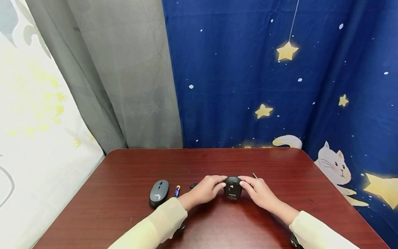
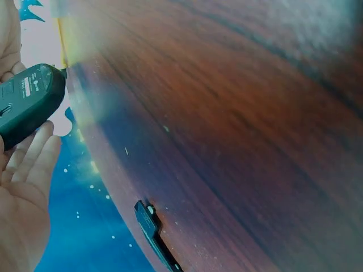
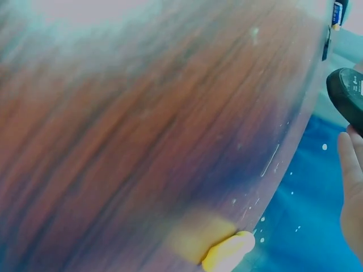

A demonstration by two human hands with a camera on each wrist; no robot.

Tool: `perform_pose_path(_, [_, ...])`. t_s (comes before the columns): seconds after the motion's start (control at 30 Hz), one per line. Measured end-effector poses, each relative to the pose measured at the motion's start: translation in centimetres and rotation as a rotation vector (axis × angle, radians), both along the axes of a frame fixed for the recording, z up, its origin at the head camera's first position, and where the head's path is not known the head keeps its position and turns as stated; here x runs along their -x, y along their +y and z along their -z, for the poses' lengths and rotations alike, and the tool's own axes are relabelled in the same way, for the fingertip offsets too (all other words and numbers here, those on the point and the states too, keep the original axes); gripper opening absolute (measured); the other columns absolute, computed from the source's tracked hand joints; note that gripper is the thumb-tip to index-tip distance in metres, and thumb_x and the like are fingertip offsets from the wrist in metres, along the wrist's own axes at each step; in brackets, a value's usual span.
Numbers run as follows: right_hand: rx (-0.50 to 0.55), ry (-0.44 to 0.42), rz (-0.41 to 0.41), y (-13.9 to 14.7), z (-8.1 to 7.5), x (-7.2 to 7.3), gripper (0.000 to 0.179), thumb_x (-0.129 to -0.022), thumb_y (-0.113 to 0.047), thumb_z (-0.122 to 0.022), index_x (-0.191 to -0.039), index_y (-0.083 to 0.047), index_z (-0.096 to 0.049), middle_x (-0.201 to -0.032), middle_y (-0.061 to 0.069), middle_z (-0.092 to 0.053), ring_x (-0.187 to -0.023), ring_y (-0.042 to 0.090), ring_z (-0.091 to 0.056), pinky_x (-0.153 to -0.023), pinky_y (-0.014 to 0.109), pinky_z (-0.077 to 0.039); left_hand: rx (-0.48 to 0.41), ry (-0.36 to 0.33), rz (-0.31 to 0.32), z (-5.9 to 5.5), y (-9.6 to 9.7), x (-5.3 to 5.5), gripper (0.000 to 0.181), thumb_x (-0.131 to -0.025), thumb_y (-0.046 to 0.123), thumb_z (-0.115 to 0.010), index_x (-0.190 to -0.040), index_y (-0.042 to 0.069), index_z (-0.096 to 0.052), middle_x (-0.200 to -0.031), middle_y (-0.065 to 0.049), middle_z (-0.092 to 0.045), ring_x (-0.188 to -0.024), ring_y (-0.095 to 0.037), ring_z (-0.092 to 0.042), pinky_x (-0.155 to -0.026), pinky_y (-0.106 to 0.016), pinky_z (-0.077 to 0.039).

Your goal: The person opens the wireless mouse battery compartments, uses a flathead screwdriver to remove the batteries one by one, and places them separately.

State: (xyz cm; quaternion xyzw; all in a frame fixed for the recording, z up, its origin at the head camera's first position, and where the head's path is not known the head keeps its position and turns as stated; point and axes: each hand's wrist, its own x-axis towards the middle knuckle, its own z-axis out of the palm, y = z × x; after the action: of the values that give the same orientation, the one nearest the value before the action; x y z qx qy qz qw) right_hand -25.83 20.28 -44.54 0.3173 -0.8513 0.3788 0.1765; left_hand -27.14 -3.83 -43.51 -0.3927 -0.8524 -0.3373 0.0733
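Note:
Both hands hold a dark computer mouse (image 1: 233,188) over the table, its underside turned toward me. My left hand (image 1: 206,188) grips its left side between thumb and fingers, and my right hand (image 1: 258,191) does the same on the right. The left wrist view shows pale print and a small switch on the mouse's underside (image 2: 35,93), beside the left hand (image 2: 25,198). In the right wrist view one end of the mouse (image 3: 347,93) shows above the right hand (image 3: 353,181). Its top face is hidden.
Left of the hands stand a grey mouse (image 1: 159,192) and a blue battery (image 1: 177,191). A small black piece with a clip (image 2: 152,226) lies behind the left hand. The tip of a thin pale stick (image 1: 255,175) shows beyond the right hand. Curtains hang behind the table (image 1: 149,162).

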Motion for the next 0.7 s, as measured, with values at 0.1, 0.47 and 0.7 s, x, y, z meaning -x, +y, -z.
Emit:
perform_pose_path(0.1, [0.052,-0.008,0.011,-0.3,0.0,0.0,0.018,-0.095,-0.006,-0.061,-0.110,-0.006,-0.071,-0.099,0.001,-0.072,-0.083,0.004,-0.063,-0.073,0.030,-0.056,-0.070,-0.062,-0.007,0.1,0.0,0.0,0.026,-0.100,0.014,-0.054,-0.124,0.010,-0.065,-0.110,0.001,-0.068,-0.092,-0.003,-0.061,-0.086,-0.020,-0.050])
perform_pose_path(0.47, [0.298,-0.304,0.022,-1.6,-0.7,-0.7,0.023,-0.099,-0.011,-0.056,-0.112,0.003,-0.067,-0.097,0.014,-0.070,-0.069,0.014,-0.069,-0.068,0.040,-0.059,-0.333,-0.375,-0.048,-0.3,-0.1,-0.8,0.027,-0.099,0.015,-0.057,-0.123,0.007,-0.066,-0.109,-0.006,-0.069,-0.080,-0.007,-0.068,-0.075,-0.031,-0.058])
perform_pose_path(0.7, [0.408,-0.438,-0.019,-2.5,-1.0,-1.0,0.029,-0.101,-0.012,-0.052,-0.116,0.011,-0.062,-0.094,0.021,-0.068,-0.069,0.020,-0.068,-0.061,0.043,-0.059,-0.404,-0.466,-0.074,-0.4,-0.3,-1.3,0.027,-0.099,0.013,-0.057,-0.123,0.002,-0.065,-0.105,-0.008,-0.069,-0.081,-0.011,-0.069,-0.075,-0.033,-0.058])
